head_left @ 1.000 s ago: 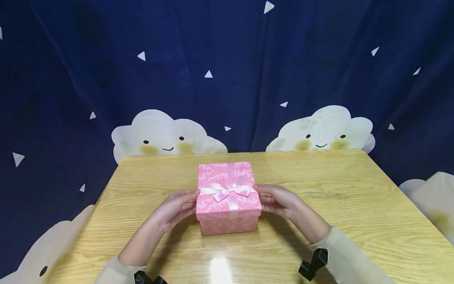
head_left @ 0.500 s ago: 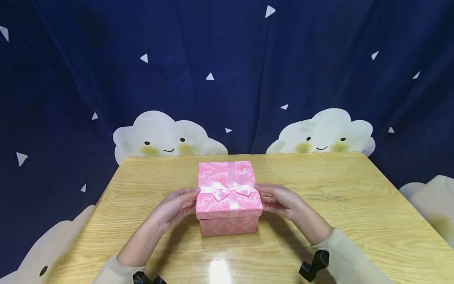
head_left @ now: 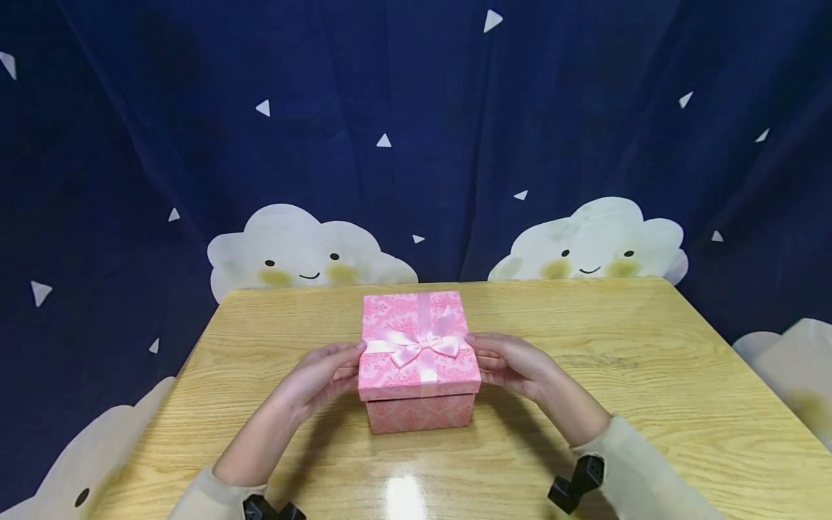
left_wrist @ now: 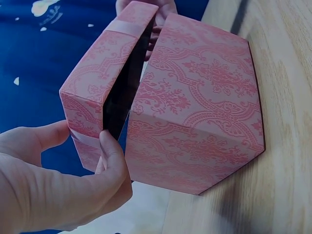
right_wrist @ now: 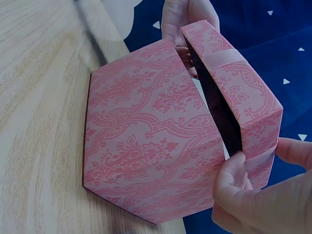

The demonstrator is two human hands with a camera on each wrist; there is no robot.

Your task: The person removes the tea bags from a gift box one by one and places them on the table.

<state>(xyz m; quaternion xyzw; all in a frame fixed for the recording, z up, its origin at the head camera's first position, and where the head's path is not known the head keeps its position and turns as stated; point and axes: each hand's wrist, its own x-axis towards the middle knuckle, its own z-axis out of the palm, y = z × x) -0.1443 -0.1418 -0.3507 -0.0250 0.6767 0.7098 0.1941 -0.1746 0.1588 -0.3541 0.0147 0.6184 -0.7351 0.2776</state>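
A pink gift box (head_left: 421,415) with a damask pattern stands on the wooden table in front of me. Its lid (head_left: 390,314), crossed by a pale pink ribbon with a bow (head_left: 422,348), is raised just above the base. In the left wrist view a dark gap shows between the lid (left_wrist: 95,73) and the box (left_wrist: 195,83). My left hand (head_left: 323,372) pinches the lid's left side, thumb on the ribbon's edge. On the opposite side my right hand (head_left: 516,365) pinches the lid, its fingertips (right_wrist: 234,165) at the lower rim. The box's inside is hidden.
The light wooden table (head_left: 650,375) reaches out on both sides of the box. Behind it hangs a dark blue curtain (head_left: 429,94) with white triangles and smiling clouds (head_left: 299,245). A black device (head_left: 577,484) sits at my right wrist.
The lid has risen slightly off the base, and both hands have gone up with it. The base has stayed in place on the table.
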